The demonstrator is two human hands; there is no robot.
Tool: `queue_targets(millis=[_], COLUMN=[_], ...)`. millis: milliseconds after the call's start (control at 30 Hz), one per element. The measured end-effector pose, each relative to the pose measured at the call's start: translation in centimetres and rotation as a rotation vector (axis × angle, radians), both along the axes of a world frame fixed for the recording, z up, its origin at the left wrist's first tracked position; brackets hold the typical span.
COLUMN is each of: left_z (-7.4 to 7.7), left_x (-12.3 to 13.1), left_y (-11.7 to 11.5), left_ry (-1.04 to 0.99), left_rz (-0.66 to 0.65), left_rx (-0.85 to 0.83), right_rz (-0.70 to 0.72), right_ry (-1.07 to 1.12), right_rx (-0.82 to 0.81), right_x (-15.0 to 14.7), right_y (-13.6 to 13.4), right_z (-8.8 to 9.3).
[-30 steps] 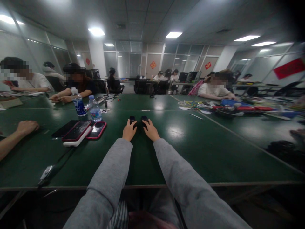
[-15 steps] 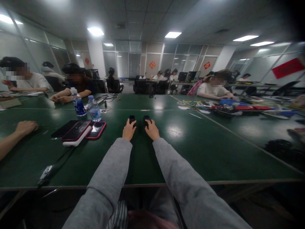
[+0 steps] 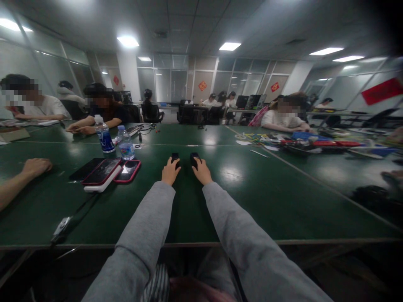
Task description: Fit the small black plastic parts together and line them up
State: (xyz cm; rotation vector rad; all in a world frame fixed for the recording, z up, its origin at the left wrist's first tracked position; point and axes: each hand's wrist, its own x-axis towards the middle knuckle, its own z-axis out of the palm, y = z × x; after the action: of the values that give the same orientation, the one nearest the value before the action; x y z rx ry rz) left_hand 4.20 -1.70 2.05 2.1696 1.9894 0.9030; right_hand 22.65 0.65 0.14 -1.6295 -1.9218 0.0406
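Note:
Both my arms reach forward over the green table (image 3: 252, 209). My left hand (image 3: 171, 171) has its fingers closed on a small black device (image 3: 175, 156), which lies on the tabletop. A second black device (image 3: 194, 156) is under the fingers of my right hand (image 3: 201, 171), which grip it from behind. The two devices are side by side with a narrow gap between them. The fingertips partly cover both, so their details are hard to make out.
Left of my hands are phones (image 3: 127, 171) on a white block (image 3: 103, 184), a blue-labelled bottle (image 3: 105, 136) and a water bottle (image 3: 125, 144). Another person's hand (image 3: 37, 166) rests at far left. Tools and cables (image 3: 315, 144) lie at right. People sit beyond.
The view has shifted very slightly. My hands stay at the two black devices, with no clear movement.

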Motion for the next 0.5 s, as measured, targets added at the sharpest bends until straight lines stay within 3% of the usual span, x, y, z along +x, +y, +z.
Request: queue_targets(millis=[500], left_z=[0.23], left_x=[0.08], left_y=[-0.43], left_ry=[-0.006], left_rz=[-0.001], left_rx=[-0.016], right_rz=[-0.029], right_ry=[-0.028], right_rx=[-0.101], right_x=[-0.04], right_y=[-0.30], right_z=[0.84])
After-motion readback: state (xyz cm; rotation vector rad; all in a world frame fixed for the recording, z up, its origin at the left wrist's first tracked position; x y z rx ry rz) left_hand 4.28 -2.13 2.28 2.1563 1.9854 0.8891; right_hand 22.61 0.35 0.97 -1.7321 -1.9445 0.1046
